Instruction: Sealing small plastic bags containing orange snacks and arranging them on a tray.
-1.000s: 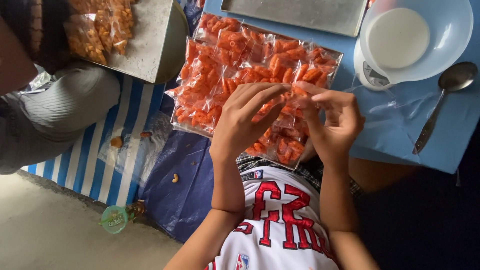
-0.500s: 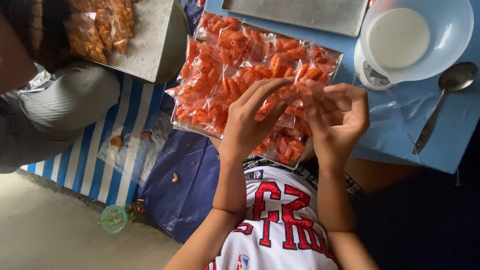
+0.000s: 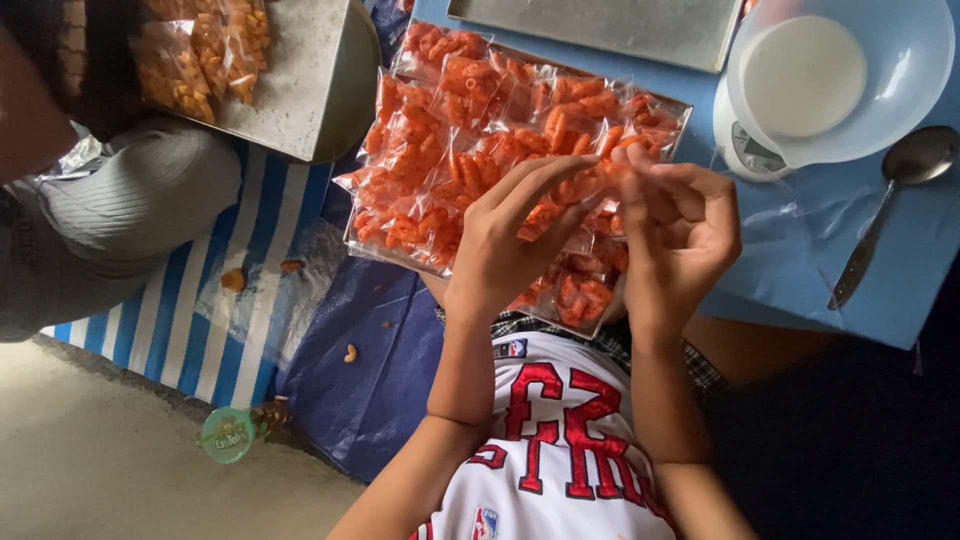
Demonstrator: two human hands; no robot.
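Head view: both hands' fingers [image 3: 560, 180] pinch a snack packet [image 3: 590, 185] above the packet-filled tray [image 3: 350, 235].

Glossy clear plastic snack packets [image 3: 470, 150] lie on a dull metal tray [image 3: 600, 30], beside a shiny metal spoon [image 3: 885, 205] and a smooth translucent plastic bowl [image 3: 900, 100].

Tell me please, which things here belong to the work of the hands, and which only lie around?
In the work:
- left hand and right hand, pinching a small clear packet of orange snacks
- tray of filled packets

Lying about:
- white bowl
- spoon
- green bottle cap
- loose snack pieces
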